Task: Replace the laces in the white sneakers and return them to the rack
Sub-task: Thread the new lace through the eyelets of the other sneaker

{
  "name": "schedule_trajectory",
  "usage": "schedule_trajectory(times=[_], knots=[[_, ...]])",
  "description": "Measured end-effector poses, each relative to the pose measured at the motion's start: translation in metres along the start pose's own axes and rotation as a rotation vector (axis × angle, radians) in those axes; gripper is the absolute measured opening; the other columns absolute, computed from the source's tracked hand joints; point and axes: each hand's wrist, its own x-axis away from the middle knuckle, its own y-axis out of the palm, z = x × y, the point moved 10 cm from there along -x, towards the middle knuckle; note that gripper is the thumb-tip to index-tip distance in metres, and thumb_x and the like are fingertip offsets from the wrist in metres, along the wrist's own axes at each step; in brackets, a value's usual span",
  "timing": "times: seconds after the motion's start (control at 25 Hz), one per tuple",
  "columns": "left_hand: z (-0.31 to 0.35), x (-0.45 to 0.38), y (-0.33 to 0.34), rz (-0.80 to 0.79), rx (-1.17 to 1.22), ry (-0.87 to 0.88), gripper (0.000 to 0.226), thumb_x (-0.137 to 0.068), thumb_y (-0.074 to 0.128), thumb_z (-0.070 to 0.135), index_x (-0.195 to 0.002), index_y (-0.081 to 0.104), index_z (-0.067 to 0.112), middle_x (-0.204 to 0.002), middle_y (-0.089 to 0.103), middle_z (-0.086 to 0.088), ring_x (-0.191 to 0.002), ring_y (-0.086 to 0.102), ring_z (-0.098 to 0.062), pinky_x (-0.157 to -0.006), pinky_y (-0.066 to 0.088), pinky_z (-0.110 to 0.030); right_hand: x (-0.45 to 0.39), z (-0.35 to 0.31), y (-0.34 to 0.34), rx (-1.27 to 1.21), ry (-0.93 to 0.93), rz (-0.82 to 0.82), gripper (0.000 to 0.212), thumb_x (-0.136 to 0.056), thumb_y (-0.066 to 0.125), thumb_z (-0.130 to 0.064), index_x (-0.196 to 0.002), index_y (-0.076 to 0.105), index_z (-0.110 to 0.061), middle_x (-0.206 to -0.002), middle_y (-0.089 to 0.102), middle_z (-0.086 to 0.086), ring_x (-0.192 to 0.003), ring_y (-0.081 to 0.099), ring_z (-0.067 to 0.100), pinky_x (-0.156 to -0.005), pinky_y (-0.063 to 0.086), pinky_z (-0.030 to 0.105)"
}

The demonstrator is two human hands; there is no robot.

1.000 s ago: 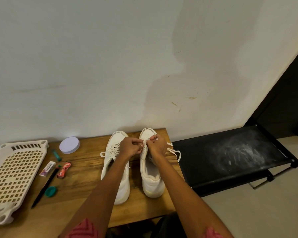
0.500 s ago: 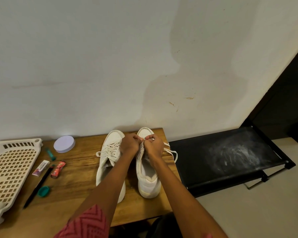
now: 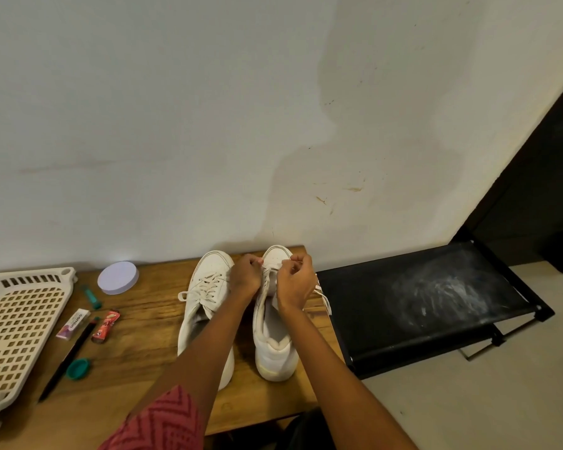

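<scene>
head view. two white sneakers stood side by side on the wooden tabletop (image 3: pixel 137 323), toes toward the wall, long axes running away from the person. the left sneaker (image 3: pixel 208 306) appeared fully laced. the right sneaker (image 3: pixel 273 326) was the one being worked: both hands met over its forward eyelets, near the toe. the left hand (image 3: pixel 246 279) reached across from the left sneaker's side, its grip curled and pinching a lace (image 3: pixel 322 297) end at the eyelet row; the right hand (image 3: pixel 294 284) sat just beside it, fingers likewise curled and pinching lace. loose lace trailed off the shoe's right side toward the tabletop edge. the lacing evidently stood at an early stage on this shoe, since the eyelets nearer the tongue opening looked bare. any coming pull would likely run along the shoe's long axis, toward the person. the black rack (image 3: pixel 420 303) stood just right of the tabletop, nearer the right hand.
</scene>
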Motion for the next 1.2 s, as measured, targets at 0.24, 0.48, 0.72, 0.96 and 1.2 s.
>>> schedule_trajectory(times=[0.24, 0.48, 0.72, 0.96, 1.2], knots=[[-0.001, -0.010, -0.079, 0.235, 0.875, -0.149, 0.026, -0.101, 0.029, 0.010, -0.081, 0.044, 0.011, -0.069, 0.047, -0.007, -0.059, 0.046, -0.019, -0.059, 0.050, -0.030, -0.002, -0.001, -0.005, -0.028, -0.019, 0.047, 0.010, -0.093, 0.047, -0.009, -0.094, 0.057, -0.007, -0.085, 0.060, 0.005, -0.078, 0.058, 0.019, -0.063, 0.051, 0.024], [0.049, 0.009, -0.223, 0.355, 0.449, 0.207, 0.003, -0.098, 0.044, 0.013, -0.101, 0.044, 0.014, -0.072, 0.054, -0.002, -0.058, 0.048, -0.008, -0.052, 0.035, -0.019, -0.003, 0.009, -0.041, 0.062, 0.239, 0.004, 0.014, -0.096, 0.044, -0.016, -0.095, 0.055, -0.007, -0.087, 0.058, 0.010, -0.079, 0.057, 0.023, -0.065, 0.049, 0.034], [0.080, 0.029, -0.337, 0.571, 0.893, 0.204, 0.027, -0.094, 0.039, 0.006, -0.079, 0.045, 0.027, -0.066, 0.052, 0.001, -0.057, 0.049, -0.005, -0.049, 0.034, -0.016, 0.033, -0.003, -0.032, 0.420, 0.001, -0.435, 0.037, -0.085, 0.060, -0.051, -0.100, 0.058, -0.017, -0.098, 0.062, -0.001, -0.085, 0.059, 0.012, -0.062, 0.044, 0.016], [0.087, 0.097, -0.447, 1.118, 0.916, 0.541, 0.028, -0.082, 0.026, 0.000, -0.077, 0.040, 0.025, -0.068, 0.049, 0.004, -0.050, 0.050, 0.002, -0.065, 0.044, -0.018, 0.039, -0.009, -0.034, 0.676, -0.175, -0.389, 0.040, -0.094, 0.050, -0.040, -0.127, 0.047, -0.018, -0.121, 0.059, 0.001, -0.103, 0.061, 0.015, -0.082, 0.052, 0.021], [0.107, 0.068, -0.350, 0.782, -0.212, 0.320, 0.027, -0.088, 0.055, 0.040, -0.102, 0.061, 0.017, -0.091, 0.071, -0.001, -0.101, 0.056, -0.029, -0.090, 0.028, -0.039, 0.040, -0.012, -0.024, 0.749, -0.205, -0.448, 0.046, -0.095, 0.048, -0.041, -0.134, 0.040, -0.017, -0.128, 0.054, 0.005, -0.111, 0.057, 0.019, -0.092, 0.052, 0.029]])
